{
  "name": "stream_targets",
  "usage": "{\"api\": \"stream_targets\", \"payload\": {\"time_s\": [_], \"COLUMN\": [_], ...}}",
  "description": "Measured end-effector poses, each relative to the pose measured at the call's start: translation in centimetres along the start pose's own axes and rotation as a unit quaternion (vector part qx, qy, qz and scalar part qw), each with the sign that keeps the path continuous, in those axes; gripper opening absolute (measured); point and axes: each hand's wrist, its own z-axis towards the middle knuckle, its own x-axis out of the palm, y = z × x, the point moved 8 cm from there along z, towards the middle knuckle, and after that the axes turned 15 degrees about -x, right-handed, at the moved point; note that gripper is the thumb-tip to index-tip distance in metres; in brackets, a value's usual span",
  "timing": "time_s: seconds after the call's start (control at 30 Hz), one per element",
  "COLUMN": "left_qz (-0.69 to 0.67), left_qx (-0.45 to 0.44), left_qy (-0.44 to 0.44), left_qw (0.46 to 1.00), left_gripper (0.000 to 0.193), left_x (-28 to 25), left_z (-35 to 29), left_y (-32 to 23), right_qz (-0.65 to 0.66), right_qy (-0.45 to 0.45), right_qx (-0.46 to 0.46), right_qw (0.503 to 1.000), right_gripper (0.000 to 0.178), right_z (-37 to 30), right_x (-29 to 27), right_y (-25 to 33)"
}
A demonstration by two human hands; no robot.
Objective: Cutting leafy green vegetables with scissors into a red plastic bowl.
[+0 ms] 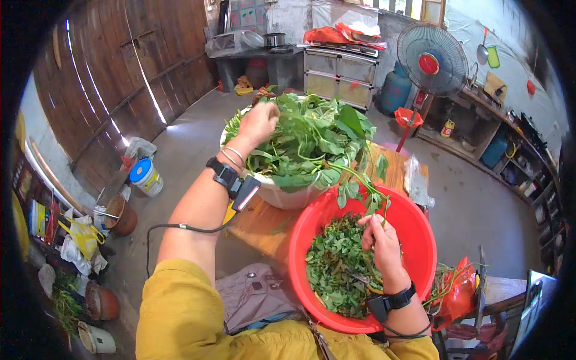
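Note:
A white tub (288, 197) on a wooden table (264, 231) is heaped with leafy green vines (300, 141). Over the left side of the heap is my left hand (259, 123), its fingers curled closed; what they hold, if anything, I cannot make out. My right hand (383, 243) pinches a leafy vine stem (363, 178) that stretches back to the heap. Below that hand, a red plastic basin (420, 240) holds chopped or torn greens (339, 264). Both wrists wear dark straps with devices and cables.
A standing fan (431, 60) is beyond the table on the right, near a blue gas cylinder (395, 90). A lidded paint bucket (146, 177) stands on the floor at left. Beside the basin at right lies a red plastic bag (459, 294); a clear bag (418, 183) rests on the table edge.

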Motion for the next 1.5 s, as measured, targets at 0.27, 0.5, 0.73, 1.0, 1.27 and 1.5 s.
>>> {"api": "stream_targets", "payload": {"time_s": [0.27, 0.5, 0.73, 1.0, 1.27, 1.5], "left_qz": [-0.046, 0.107, 0.110, -0.013, -0.029, -0.105], "left_qx": [0.136, 0.065, 0.035, 0.098, 0.343, 0.461], "left_qy": [-0.055, 0.073, 0.090, -0.179, -0.143, 0.019], "left_qw": [0.988, 0.989, 0.989, 0.979, 0.928, 0.881], "left_gripper": [0.015, 0.042, 0.028, 0.024, 0.026, 0.032], "left_x": [-1.3, 3.6, 3.3, -5.8, -6.0, -0.3], "left_z": [-2.3, -2.7, -1.2, 1.6, -5.4, -18.9], "left_y": [-5.1, -0.8, -1.2, -6.2, -12.4, -16.7], "right_qz": [0.033, -0.002, 0.004, 0.006, 0.021, 0.056], "right_qy": [0.002, 0.008, 0.015, 0.016, -0.067, -0.101], "right_qx": [0.002, -0.005, 0.011, 0.003, -0.057, 0.013], "right_qw": [0.999, 1.000, 1.000, 1.000, 0.996, 0.993], "right_gripper": [0.030, 0.030, 0.028, 0.028, 0.033, 0.040], "right_z": [0.1, 0.0, -0.1, -0.1, 0.3, 0.2], "right_x": [-0.3, -0.3, -0.3, -0.5, -2.2, -4.0], "right_y": [0.2, 0.3, 0.2, 0.3, 1.3, 0.6]}}
